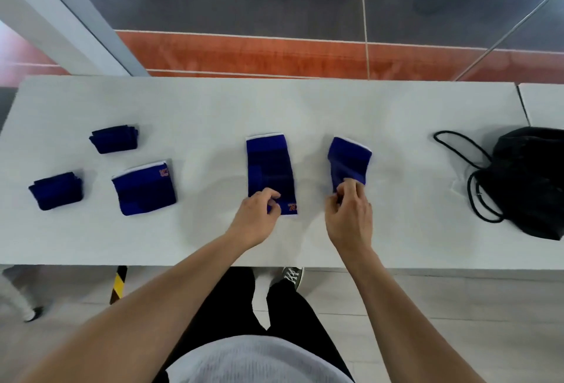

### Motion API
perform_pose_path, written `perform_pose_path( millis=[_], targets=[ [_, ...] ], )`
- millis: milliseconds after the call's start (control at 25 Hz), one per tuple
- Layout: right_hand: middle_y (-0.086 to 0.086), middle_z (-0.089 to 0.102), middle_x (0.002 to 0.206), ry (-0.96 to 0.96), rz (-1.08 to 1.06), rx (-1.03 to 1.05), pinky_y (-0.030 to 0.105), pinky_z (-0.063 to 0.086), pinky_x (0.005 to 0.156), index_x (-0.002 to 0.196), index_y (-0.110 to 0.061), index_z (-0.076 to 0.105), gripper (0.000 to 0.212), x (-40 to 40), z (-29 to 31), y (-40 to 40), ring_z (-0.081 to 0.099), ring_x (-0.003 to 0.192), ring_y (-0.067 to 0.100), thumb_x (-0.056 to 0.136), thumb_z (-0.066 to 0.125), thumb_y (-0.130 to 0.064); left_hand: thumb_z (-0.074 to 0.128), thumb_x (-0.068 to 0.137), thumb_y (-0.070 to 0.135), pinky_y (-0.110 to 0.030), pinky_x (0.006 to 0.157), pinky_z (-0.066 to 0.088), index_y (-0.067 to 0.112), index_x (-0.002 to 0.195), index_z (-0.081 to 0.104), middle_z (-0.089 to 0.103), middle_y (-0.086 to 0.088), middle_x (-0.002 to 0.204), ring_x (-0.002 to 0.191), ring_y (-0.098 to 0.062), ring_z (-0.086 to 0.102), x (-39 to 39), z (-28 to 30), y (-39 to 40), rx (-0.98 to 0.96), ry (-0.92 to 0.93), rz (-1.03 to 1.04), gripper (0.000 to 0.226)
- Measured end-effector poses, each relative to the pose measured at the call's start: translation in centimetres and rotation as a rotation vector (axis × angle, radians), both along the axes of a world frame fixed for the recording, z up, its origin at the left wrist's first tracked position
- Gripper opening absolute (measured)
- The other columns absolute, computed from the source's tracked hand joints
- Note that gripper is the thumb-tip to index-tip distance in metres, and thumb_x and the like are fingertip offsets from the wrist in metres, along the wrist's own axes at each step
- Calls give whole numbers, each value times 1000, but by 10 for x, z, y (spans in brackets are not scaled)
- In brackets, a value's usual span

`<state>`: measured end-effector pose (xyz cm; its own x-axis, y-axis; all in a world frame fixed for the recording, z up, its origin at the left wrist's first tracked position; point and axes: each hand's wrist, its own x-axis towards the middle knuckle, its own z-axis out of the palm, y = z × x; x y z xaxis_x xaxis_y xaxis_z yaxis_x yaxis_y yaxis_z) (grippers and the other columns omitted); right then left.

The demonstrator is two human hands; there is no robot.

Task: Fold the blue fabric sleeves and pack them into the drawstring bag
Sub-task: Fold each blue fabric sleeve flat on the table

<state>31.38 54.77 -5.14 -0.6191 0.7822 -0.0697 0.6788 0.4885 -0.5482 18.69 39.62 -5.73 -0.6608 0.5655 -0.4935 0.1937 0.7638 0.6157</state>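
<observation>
Both hands pinch near hems: left hand on the flat centre sleeve, right hand on the crumpled sleeve. Soft, light, floppy knit; corners grip best.

On the table, the left hand pinches the near end of one sleeve, which stretches away from the grip. Just right of it, the right hand grips the near end of a second sleeve. Well left of both grips lie a flat sleeve and two folded ones (one farther back, one leftmost). Far right of the grips sits the drawstring bag.
</observation>
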Motion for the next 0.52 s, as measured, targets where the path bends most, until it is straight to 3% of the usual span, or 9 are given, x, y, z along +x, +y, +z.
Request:
perform_pose_path(
  millis=[80,120,200,280,360,520],
  targets=[
    [-5,58,103,187,2,-196,19,42,61,97,-15,52,4,-8,34,0,57,66,13,95,54,-12,48,102,31,-36,94,50,13,127,62,69,-7,123,104,-21,61,8,10,23,90,-450,362,34],
    [-7,59,94,250,-19,-297,14,38,55,93,-17,52,6,-12,50,-1,52,60,8,94,53,-11,49,101,36,-39,94,51,9,125,63,71,-12,121,100,-24,64,11,13,33,139,-697,543,38],
    [-6,53,71,350,-85,-498,15,34,50,83,-15,51,13,-15,70,-2,40,55,8,91,49,-5,53,97,46,-45,96,54,11,120,65,73,-15,117,102,-30,69,9,19,43,272,-1044,811,44],
    [-3,47,63,389,-125,-649,17,32,48,78,-11,51,17,-13,75,-3,36,55,9,91,47,-1,59,94,45,-43,88,58,14,118,68,74,-13,116,100,-29,71,-4,20,44,395,-1072,937,40],
    [-3,49,62,357,-133,-717,19,35,48,79,-9,54,15,-7,69,-6,38,54,8,91,49,-1,64,93,31,-36,72,58,15,121,68,74,-10,117,93,-26,71,-21,20,40,475,-978,997,33],
    [1,68,72,313,-200,-775,25,52,56,89,-9,63,7,0,41,-24,60,57,10,95,61,-8,63,93,13,-28,55,55,22,117,65,73,-1,101,83,-20,69,-64,21,35,530,-718,941,25]
  ],
)
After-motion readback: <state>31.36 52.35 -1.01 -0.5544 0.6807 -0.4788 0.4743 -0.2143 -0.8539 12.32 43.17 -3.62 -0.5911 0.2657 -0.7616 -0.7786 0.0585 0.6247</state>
